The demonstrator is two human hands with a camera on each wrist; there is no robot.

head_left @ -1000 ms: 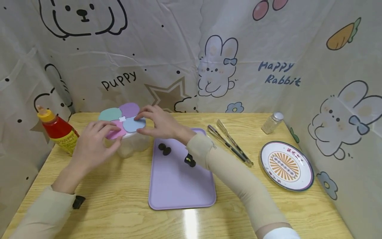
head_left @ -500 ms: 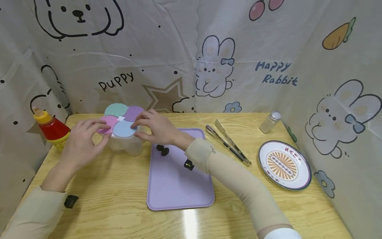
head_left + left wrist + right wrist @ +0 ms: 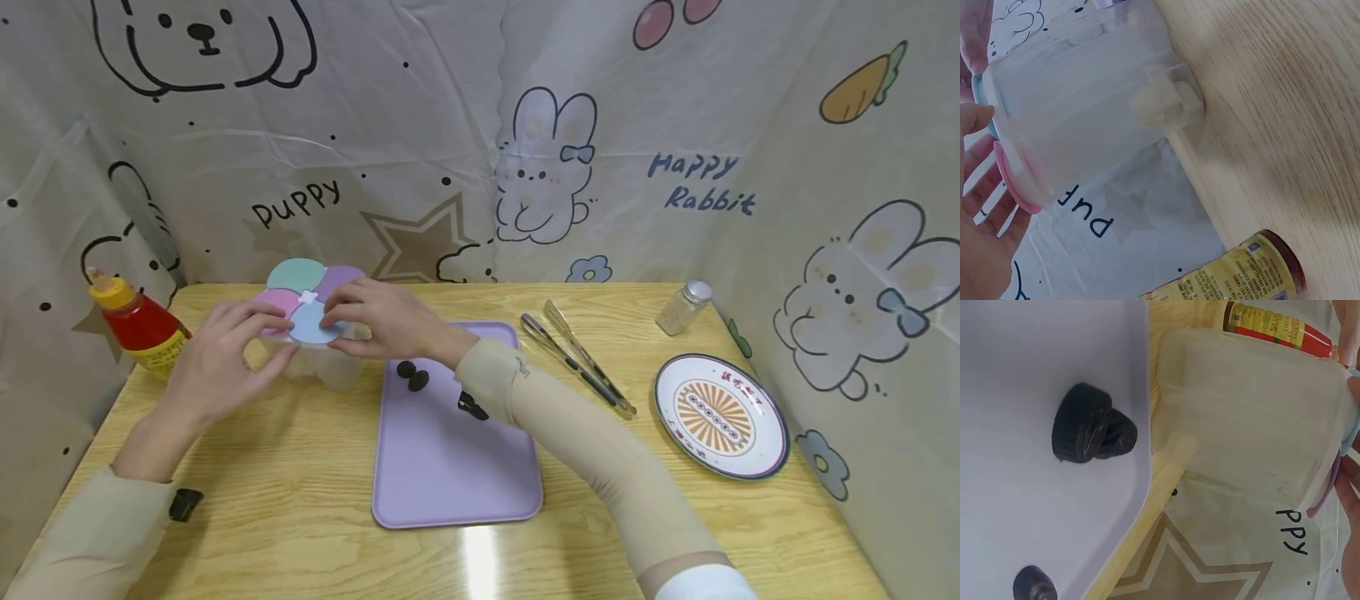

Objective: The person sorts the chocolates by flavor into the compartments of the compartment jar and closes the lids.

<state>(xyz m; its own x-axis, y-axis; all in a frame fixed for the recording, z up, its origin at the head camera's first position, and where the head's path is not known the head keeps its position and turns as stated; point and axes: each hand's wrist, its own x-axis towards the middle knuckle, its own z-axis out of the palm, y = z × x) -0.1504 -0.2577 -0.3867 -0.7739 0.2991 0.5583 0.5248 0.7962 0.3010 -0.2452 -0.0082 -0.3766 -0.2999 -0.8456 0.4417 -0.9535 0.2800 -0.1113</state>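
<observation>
A translucent storage container (image 3: 330, 368) stands at the back left of the table. Its flower-shaped lid (image 3: 296, 273) has green, purple, blue and pink petals. Inside, near the bottom, a pale lump (image 3: 1163, 103) shows through the wall in the left wrist view. My left hand (image 3: 225, 354) grips the lid's rim on the left, fingers on the pink petal and thumb below the blue one. From the right, my right hand (image 3: 386, 318) holds the rim with fingertips on the blue petal and thumb at its edge. The lid appears seated on the container.
Right of the container lies a purple tray (image 3: 450, 475) with dark, mushroom-shaped pieces (image 3: 1082, 425). A red sauce bottle (image 3: 142, 325) with yellow cap leans at far left. Tongs (image 3: 577, 362), a shaker jar (image 3: 684, 308) and a patterned plate (image 3: 765, 417) are on the right.
The lid's petals have turned clockwise: blue went from the right to the front, pink toward the left. My right hand shifted left with it; my left hand moved slightly down and left.
</observation>
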